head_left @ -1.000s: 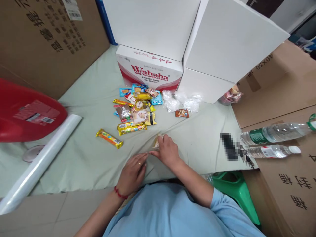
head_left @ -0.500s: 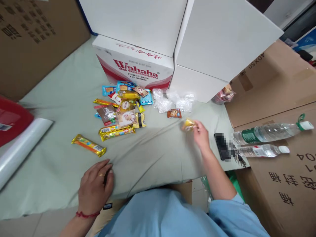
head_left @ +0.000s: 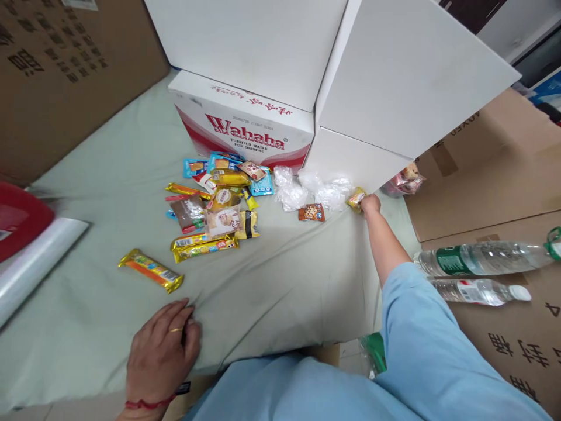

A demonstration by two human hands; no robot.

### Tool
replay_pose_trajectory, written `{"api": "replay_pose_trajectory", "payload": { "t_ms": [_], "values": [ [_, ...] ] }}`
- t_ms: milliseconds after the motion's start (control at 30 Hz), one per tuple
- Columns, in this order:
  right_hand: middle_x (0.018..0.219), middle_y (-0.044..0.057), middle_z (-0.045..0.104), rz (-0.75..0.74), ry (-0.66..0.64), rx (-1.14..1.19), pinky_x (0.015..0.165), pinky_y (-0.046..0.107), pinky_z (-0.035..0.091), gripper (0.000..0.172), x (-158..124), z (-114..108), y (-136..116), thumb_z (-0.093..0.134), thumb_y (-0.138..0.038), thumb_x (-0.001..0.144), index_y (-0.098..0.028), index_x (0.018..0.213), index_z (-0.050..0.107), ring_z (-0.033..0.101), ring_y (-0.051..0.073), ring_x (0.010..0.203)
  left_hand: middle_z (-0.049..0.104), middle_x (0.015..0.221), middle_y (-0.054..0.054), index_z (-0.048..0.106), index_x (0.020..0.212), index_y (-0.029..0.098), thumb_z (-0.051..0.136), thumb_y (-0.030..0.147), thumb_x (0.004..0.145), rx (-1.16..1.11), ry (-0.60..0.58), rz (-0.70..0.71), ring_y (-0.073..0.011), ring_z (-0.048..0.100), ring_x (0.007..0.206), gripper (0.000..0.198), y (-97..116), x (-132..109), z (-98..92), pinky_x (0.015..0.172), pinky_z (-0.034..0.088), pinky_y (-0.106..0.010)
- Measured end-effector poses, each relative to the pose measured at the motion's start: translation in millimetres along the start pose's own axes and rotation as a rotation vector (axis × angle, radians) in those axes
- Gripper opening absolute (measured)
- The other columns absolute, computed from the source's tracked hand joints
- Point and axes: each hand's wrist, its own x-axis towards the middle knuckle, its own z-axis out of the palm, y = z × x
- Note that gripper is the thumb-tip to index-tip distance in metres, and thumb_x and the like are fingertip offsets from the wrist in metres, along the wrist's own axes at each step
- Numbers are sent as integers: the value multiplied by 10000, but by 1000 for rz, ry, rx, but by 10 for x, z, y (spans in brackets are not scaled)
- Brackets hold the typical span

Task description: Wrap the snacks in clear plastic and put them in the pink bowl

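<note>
My right hand is stretched far forward, closed on a small yellow snack packet beside the crumpled clear plastic bags at the foot of a white box. My left hand rests flat, fingers spread, on the pale green cloth near its front edge, holding nothing. A heap of wrapped snacks lies in the middle. A long yellow bar sits apart, just beyond my left hand. A small brown cookie packet lies by the plastic bags.
A Wahaha carton and big white boxes stand at the back. Brown cardboard boxes flank both sides. Two water bottles lie on the right carton. A red object and a clear film roll sit at left.
My right hand carried the yellow packet from the front of the cloth far out to the plastic bags by the white box. My left hand slid back and left to the cloth's front edge.
</note>
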Motion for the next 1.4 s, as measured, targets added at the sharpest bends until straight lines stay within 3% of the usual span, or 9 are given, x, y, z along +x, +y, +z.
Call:
{"api": "replay_pose_trajectory", "payload": {
  "t_ms": [200, 333, 433, 633, 800, 967, 1100, 1267, 1400],
  "values": [
    [1381, 287, 502, -120, 184, -126, 1117, 578, 314, 371, -477, -19, 14, 395, -239, 1015, -54, 1262, 600, 432, 387, 1331, 724, 1129, -141, 617, 1073, 178, 607, 132, 851, -6, -7, 18, -310, 680, 1070, 227, 0, -7, -9, 927, 534, -455],
    [1259, 165, 628, -767, -198, -100, 1110, 513, 383, 358, -1030, 189, -65, 438, -336, 1002, -183, 1251, 645, 531, 323, 1240, 719, 1144, -134, 618, 1084, 168, 603, 106, 862, 3, -33, -3, -305, 659, 1106, 231, 38, -20, -29, 954, 519, -456],
    [1495, 140, 479, -966, -448, -129, 1124, 454, 409, 571, -1373, 365, -210, 566, -412, 946, -221, 1479, 493, 478, 303, 1347, 719, 1141, -119, 629, 1076, 180, 578, 110, 887, -43, -33, -24, -288, 646, 1118, 208, 60, -24, -58, 950, 517, -444],
    [1418, 145, 502, -704, -486, -467, 837, 376, 526, 549, -1737, 266, -393, 532, -348, 952, -253, 1490, 492, 659, 283, 1048, 716, 1128, -113, 674, 1019, 197, 530, 186, 928, -129, 134, -283, -263, 623, 1156, 170, -118, 27, -153, 1027, 491, -438],
    [1217, 180, 597, -612, -554, -622, 734, 345, 486, 583, -2013, -64, -280, 582, -442, 925, -164, 1437, 548, 669, 276, 906, 648, 1371, -162, 668, 1227, 151, 452, 292, 946, -17, -111, -405, -332, 523, 1345, 382, -385, 238, -72, 1116, 391, -517],
    [869, 72, 691, -523, -828, -237, 673, 300, 482, 379, -2214, -156, -443, 696, -455, 836, -173, 1086, 732, 643, 211, 743, 476, 1570, -169, 543, 1424, 121, 415, 336, 928, -71, -305, -420, -338, 415, 1455, 556, -458, 744, 167, 1188, 288, -548],
    [1135, 89, 704, -482, -742, 383, 704, 313, 528, 496, -2309, 6, -783, 680, -537, 852, -223, 1236, 666, 645, 165, 739, 458, 1558, -238, 535, 1411, 45, 466, 403, 892, -93, -285, -515, -394, 351, 1482, 635, -427, 1025, 243, 1182, 305, -563],
    [978, 67, 714, -447, -459, 481, 725, 326, 522, 396, -2111, 193, -868, 637, -528, 874, -199, 1082, 710, 612, 171, 721, 564, 1417, -204, 609, 1291, 116, 470, 384, 923, -96, -9, -446, -356, 385, 1457, 476, -400, 611, 58, 1192, 337, -537],
    [854, 52, 696, -458, -264, 270, 790, 344, 496, 259, -1780, 313, -829, 579, -406, 871, -183, 895, 707, 594, 189, 718, 640, 1251, -169, 648, 1142, 165, 501, 312, 934, -121, 31, -326, -318, 533, 1303, 294, -362, 37, -92, 1126, 429, -512]
  ]
}}
